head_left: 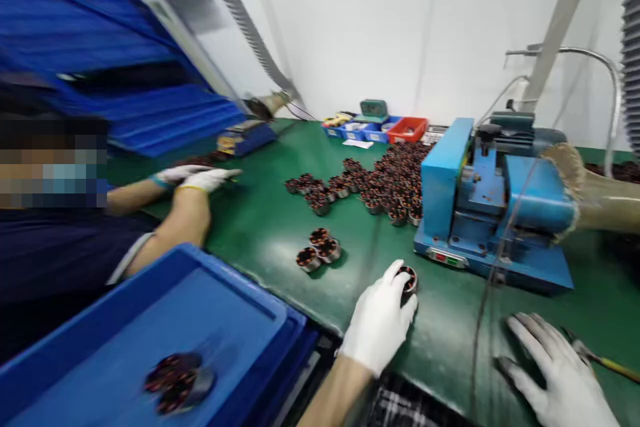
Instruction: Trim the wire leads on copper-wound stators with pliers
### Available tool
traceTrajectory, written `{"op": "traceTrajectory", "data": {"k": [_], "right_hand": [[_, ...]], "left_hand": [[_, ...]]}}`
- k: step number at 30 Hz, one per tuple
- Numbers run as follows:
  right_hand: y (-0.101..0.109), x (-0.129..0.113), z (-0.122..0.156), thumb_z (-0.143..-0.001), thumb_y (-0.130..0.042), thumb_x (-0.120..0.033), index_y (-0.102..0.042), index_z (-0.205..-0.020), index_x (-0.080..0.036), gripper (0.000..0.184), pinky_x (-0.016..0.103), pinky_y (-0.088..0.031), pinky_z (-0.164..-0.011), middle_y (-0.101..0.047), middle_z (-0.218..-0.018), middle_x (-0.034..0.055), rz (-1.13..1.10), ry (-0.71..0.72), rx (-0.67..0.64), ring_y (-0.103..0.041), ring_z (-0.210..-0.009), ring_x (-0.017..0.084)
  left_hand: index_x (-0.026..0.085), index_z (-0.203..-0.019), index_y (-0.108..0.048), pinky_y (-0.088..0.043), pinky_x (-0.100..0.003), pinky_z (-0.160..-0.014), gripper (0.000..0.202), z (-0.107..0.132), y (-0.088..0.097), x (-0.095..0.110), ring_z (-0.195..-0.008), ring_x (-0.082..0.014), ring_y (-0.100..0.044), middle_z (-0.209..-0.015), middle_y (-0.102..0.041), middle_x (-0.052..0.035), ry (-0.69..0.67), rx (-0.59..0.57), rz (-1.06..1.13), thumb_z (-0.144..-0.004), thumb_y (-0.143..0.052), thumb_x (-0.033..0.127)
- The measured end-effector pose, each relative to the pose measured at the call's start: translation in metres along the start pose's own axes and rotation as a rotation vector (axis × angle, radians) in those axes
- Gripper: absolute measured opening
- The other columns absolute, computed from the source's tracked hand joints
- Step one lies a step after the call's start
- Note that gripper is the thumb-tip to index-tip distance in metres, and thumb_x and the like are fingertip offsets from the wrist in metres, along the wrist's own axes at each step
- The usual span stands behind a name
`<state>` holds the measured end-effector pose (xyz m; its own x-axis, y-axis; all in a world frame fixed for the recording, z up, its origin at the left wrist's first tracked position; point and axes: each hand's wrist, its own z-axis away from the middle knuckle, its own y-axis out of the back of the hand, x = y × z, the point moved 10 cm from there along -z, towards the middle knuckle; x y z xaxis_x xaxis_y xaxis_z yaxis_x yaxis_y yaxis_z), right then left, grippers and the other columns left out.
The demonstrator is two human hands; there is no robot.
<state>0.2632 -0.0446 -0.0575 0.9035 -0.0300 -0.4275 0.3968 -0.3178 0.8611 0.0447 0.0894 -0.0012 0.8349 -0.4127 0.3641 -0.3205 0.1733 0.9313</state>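
My left hand (380,320), in a white glove, is closed around a small copper-wound motor stator (409,278) on the green table (265,227). My right hand (555,367), also gloved, lies with fingers spread on the table at the lower right, beside a thin yellow-handled tool (603,360). Three more stators (318,250) stand in a cluster ahead of my left hand. A large pile of stators (385,180) lies further back.
A blue machine (493,203) stands right of centre with a hose and cables. A blue tray (165,340) at the lower left holds a few stators. A co-worker's gloved hands (200,177) rest on the table at left. Small blue and red bins (385,128) sit at the back.
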Motion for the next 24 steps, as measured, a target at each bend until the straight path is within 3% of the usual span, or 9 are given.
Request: {"op": "traceTrajectory", "data": {"k": [4, 7, 9, 11, 13, 17, 21, 24], "right_hand": [[-0.002, 0.001, 0.021, -0.074, -0.065, -0.036, -0.06, -0.118, -0.023, 0.046, 0.042, -0.055, -0.081, -0.069, -0.107, 0.0097, -0.333, -0.302, -0.09, -0.067, -0.09, 0.027], [-0.015, -0.002, 0.03, -0.062, -0.069, -0.02, -0.054, -0.124, -0.015, 0.064, 0.032, -0.057, -0.06, -0.068, -0.091, 0.0081, -0.611, -0.541, -0.129, -0.065, -0.063, 0.02], [-0.011, -0.002, 0.026, -0.054, -0.072, -0.016, -0.058, -0.118, -0.013, 0.066, 0.034, -0.056, -0.065, -0.066, -0.099, 0.0111, -0.68, -0.615, -0.038, -0.065, -0.072, 0.023], [-0.004, -0.002, 0.016, -0.054, -0.073, -0.017, -0.065, -0.107, -0.017, 0.054, 0.037, -0.054, -0.077, -0.065, -0.104, 0.0106, -0.753, -0.622, 0.05, -0.064, -0.088, 0.026], [0.0, -0.002, 0.006, -0.059, -0.072, -0.019, -0.069, -0.096, -0.021, 0.037, 0.038, -0.052, -0.082, -0.067, -0.1, 0.0078, -0.829, -0.609, 0.091, -0.064, -0.094, 0.027], [0.003, -0.004, -0.004, -0.065, -0.07, -0.02, -0.073, -0.081, -0.022, 0.017, 0.035, -0.054, -0.076, -0.069, -0.087, 0.0057, -0.936, -0.599, 0.145, -0.066, -0.085, 0.024], [-0.001, -0.008, 0.001, -0.063, -0.072, -0.017, -0.073, -0.066, -0.021, 0.006, 0.032, -0.053, -0.074, -0.071, -0.076, 0.0041, -1.061, -0.627, 0.261, -0.065, -0.077, 0.021], [-0.001, 0.0, 0.011, -0.064, -0.075, -0.02, -0.073, -0.067, -0.019, 0.004, 0.028, -0.051, -0.054, -0.071, -0.066, 0.0033, -1.187, -0.694, 0.352, -0.06, -0.054, 0.015]], "left_hand": [[0.018, -0.138, -0.031, -0.046, -0.042, -0.099, 0.061, 0.04, -0.035, 0.044, -0.121, -0.026, -0.051, -0.139, -0.047, -0.0126, -0.117, -0.138, 0.189, -0.082, -0.054, 0.031], [0.011, -0.141, -0.024, -0.044, -0.05, -0.1, 0.082, 0.041, -0.049, 0.064, -0.127, -0.0335, -0.044, -0.14, -0.042, -0.0215, -0.254, -0.146, 0.18, -0.074, -0.065, 0.035], [0.009, -0.14, -0.024, -0.04, -0.053, -0.102, 0.083, 0.033, -0.056, 0.081, -0.131, -0.0358, -0.037, -0.142, -0.038, -0.0248, -0.411, -0.105, 0.182, -0.075, -0.065, 0.038], [0.013, -0.14, -0.026, -0.038, -0.05, -0.105, 0.076, 0.026, -0.064, 0.097, -0.132, -0.0328, -0.037, -0.142, -0.039, -0.0215, -0.547, -0.094, 0.262, -0.078, -0.063, 0.036], [0.018, -0.14, -0.025, -0.043, -0.045, -0.102, 0.074, 0.02, -0.071, 0.106, -0.127, -0.0285, -0.045, -0.137, -0.048, -0.0163, -0.588, -0.093, 0.357, -0.078, -0.064, 0.028], [0.018, -0.141, -0.018, -0.048, -0.048, -0.092, 0.087, 0.017, -0.078, 0.109, -0.111, -0.03, -0.057, -0.117, -0.06, -0.0147, -0.53, -0.028, 0.391, -0.072, -0.07, 0.029], [0.016, -0.138, -0.022, -0.047, -0.046, -0.094, 0.075, 0.025, -0.076, 0.112, -0.112, -0.0285, -0.055, -0.119, -0.059, -0.0159, -0.556, 0.016, 0.372, -0.077, -0.064, 0.026], [0.016, -0.132, -0.032, -0.049, -0.046, -0.09, 0.068, 0.027, -0.073, 0.109, -0.103, -0.0276, -0.059, -0.11, -0.063, -0.0131, -0.511, 0.049, 0.357, -0.075, -0.067, 0.026]]}}
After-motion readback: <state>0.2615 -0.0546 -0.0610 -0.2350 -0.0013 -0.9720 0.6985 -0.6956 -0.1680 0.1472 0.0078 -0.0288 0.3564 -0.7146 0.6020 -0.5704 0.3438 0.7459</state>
